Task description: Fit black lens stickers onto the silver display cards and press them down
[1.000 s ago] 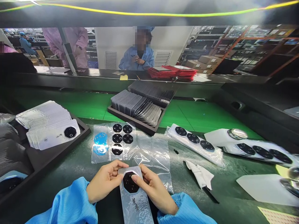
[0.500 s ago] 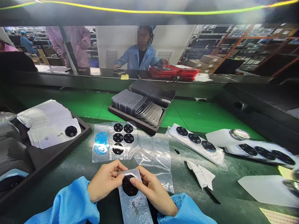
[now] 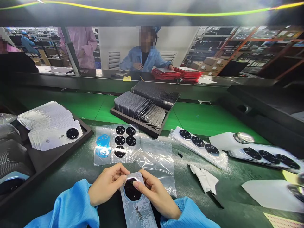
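Observation:
A silvery patterned phone back cover lies tilted in front of me, its lower end cut off by the frame edge. Near its top sits a black octagonal camera lens plate. My left hand pinches the cover's upper left corner, thumb by the plate's edge. With fingers behind the upper right edge and thumb pressed on the plate, my right hand grips the cover too. Just beyond are clear plastic sheets carrying several black octagonal plates and blue film pieces.
At left, a dark tray holds fanned pale covers. A second tray of grey covers stands on the green belt. Bagged lens plates, a white cloth and white sheets lie at right. A person in blue sits opposite.
The cover and both hands are almost still, with the left thumb slightly shifted. Across the bench, the person in blue has drawn one hand in toward the body.

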`<state>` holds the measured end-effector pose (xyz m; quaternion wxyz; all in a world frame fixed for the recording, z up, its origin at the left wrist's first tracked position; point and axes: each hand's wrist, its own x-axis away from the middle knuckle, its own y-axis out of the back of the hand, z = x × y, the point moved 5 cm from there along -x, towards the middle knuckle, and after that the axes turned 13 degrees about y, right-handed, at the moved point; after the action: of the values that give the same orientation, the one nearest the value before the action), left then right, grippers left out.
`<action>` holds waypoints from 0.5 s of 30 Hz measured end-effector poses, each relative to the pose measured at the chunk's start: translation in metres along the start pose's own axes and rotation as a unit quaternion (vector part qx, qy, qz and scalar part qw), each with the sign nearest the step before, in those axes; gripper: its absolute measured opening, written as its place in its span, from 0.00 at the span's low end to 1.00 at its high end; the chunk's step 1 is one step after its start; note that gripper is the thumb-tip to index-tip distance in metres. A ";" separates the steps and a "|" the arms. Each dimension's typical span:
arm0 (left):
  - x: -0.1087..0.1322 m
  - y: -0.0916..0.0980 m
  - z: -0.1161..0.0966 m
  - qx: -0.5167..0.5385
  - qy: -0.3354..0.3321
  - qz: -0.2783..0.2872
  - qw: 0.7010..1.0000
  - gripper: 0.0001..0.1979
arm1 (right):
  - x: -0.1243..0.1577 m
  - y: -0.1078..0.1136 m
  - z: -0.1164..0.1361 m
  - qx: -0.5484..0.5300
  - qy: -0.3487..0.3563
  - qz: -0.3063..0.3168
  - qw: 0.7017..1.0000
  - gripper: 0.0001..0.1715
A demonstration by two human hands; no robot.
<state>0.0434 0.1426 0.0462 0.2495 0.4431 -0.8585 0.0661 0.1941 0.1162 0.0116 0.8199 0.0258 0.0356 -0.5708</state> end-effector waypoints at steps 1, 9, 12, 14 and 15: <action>0.000 -0.001 0.000 -0.002 0.002 -0.006 1.000 0.11 | 0.000 0.000 0.000 0.000 0.000 0.000 1.000 0.23; -0.001 -0.004 0.008 0.006 -0.029 -0.032 0.999 0.10 | -0.002 -0.001 0.002 0.008 0.018 0.016 1.000 0.22; 0.001 -0.004 0.008 -0.009 -0.031 -0.011 0.999 0.09 | -0.002 -0.001 0.001 0.005 0.022 0.017 1.000 0.22; 0.002 -0.003 0.007 -0.019 -0.034 -0.001 0.999 0.12 | -0.002 0.000 0.001 0.011 0.021 0.016 1.000 0.22; 0.003 -0.002 0.006 -0.023 -0.036 0.005 0.999 0.14 | -0.002 0.000 0.001 0.014 0.020 0.015 1.000 0.23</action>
<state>0.0416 0.1374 0.0419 0.2284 0.4349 -0.8704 0.0319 0.1938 0.1181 0.0127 0.8271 0.0490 0.0432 -0.5582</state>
